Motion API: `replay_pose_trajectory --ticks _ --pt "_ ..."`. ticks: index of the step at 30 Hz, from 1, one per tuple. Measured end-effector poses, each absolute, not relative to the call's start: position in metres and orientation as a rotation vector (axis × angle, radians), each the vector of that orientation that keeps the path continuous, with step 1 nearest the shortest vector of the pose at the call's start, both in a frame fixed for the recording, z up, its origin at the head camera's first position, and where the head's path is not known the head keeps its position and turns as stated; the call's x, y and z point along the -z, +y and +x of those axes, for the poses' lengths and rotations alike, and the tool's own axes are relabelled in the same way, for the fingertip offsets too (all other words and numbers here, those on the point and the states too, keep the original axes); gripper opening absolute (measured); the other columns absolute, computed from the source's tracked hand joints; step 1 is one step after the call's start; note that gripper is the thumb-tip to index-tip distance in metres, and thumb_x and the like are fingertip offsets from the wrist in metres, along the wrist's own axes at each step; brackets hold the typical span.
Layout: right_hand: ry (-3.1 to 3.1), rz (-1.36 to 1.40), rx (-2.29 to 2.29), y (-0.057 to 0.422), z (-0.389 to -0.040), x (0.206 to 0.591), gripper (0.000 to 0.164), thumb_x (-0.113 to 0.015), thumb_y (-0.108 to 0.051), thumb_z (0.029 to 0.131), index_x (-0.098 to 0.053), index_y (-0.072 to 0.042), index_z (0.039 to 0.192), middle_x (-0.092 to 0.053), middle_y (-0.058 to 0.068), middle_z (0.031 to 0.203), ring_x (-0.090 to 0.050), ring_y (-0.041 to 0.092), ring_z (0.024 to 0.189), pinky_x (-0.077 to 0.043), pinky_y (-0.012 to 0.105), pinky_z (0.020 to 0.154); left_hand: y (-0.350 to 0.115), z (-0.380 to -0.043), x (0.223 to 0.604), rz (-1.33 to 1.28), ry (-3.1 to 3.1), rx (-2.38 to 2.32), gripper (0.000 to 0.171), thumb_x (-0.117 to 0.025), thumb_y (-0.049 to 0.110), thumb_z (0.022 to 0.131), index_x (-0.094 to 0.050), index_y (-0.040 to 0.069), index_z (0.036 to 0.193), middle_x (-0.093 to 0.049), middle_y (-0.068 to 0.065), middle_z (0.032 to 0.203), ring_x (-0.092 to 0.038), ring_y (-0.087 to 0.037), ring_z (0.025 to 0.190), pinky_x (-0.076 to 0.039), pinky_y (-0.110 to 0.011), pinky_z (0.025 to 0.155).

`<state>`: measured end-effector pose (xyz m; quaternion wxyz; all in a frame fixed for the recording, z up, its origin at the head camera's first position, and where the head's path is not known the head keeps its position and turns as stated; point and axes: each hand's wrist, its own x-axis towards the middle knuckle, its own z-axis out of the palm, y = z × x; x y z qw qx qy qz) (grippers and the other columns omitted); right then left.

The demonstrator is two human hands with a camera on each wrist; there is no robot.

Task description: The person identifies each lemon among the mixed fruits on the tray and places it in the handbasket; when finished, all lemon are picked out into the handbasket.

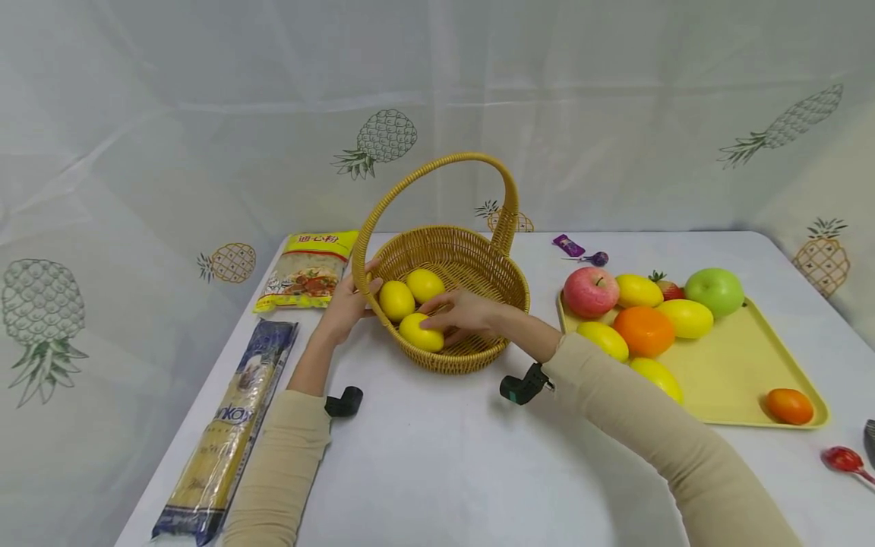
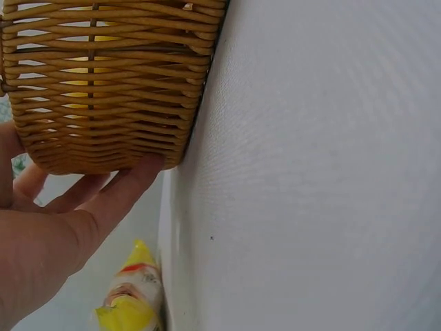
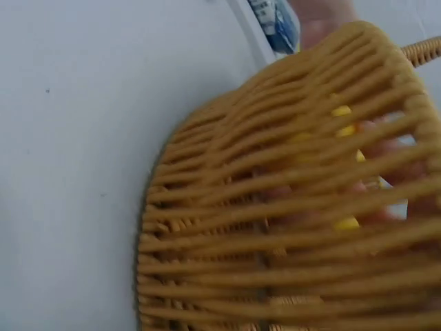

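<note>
A wicker basket with a tall arched handle stands on the white table. My left hand holds its left side, and in the left wrist view the fingers lie against the outer weave. Inside, my right hand grips a yellow lemon from the right, thumb and fingers around it. Two more lemons lie behind it, one at the left and one farther back. Through the weave in the right wrist view, the right hand and lemons show only in part.
On the right, a yellow tray bears an apple, an orange, several lemons and other fruit. Wrapped candies lie behind it, and a red spoon-like item in front. A pasta bag and noodle pack lie left.
</note>
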<state>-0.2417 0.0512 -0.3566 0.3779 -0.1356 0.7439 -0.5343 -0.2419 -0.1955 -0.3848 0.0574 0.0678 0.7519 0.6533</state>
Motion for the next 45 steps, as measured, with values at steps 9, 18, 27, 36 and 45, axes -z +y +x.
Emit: replay_pose_trajectory --ticks 9,18,27,36,45 --pt "1.792 -0.375 1.396 0.082 -0.247 0.337 0.047 -0.058 -0.016 0.099 -0.044 -0.001 0.141 -0.048 0.021 0.135 -0.051 0.036 0.120 -0.046 0.050 0.097 -0.196 -0.244 0.386 0.199 2.305 -1.972 0.052 -0.048 0.019 0.104 -0.033 0.013 0.152 -0.032 -0.016 0.152 -0.039 -0.037 0.132 -0.047 -0.058 0.091" --pt "1.788 -0.464 1.434 0.165 -0.252 0.303 0.052 -0.053 -0.018 0.101 -0.035 -0.001 0.146 -0.039 0.027 0.142 -0.042 0.042 0.127 -0.046 0.049 0.097 -0.193 -0.244 0.385 0.188 2.301 -1.964 0.050 -0.048 0.020 0.104 -0.034 0.015 0.152 -0.034 -0.015 0.152 -0.041 -0.036 0.130 -0.048 -0.057 0.091" --pt "2.064 -0.533 1.298 0.295 -0.249 0.299 0.044 -0.049 -0.015 0.101 -0.041 -0.019 0.144 -0.046 0.014 0.141 -0.052 0.024 0.121 -0.043 0.053 0.099 -0.193 -0.243 0.385 0.191 2.289 -1.970 0.050 -0.046 0.017 0.104 -0.033 0.013 0.152 -0.032 -0.018 0.152 -0.039 -0.038 0.131 -0.046 -0.059 0.092" --pt "2.355 -0.530 1.054 0.387 -0.234 0.314 0.046 -0.054 -0.014 0.099 -0.041 -0.009 0.144 -0.049 0.007 0.140 -0.053 0.007 0.118 -0.047 0.033 0.093 -0.196 -0.241 0.387 0.218 2.300 -1.972 0.051 -0.047 0.019 0.104 -0.032 0.013 0.152 -0.032 -0.019 0.152 -0.040 -0.038 0.131 -0.046 -0.059 0.092" --pt "2.514 -0.510 0.882 0.404 -0.220 0.324 0.043 -0.060 -0.018 0.096 -0.053 -0.009 0.137 -0.052 0.011 0.136 -0.048 0.011 0.117 -0.044 0.047 0.091 -0.195 -0.241 0.387 0.214 2.316 -1.963 0.051 -0.047 0.018 0.104 -0.033 0.012 0.152 -0.030 -0.017 0.153 -0.039 -0.039 0.131 -0.046 -0.060 0.091"
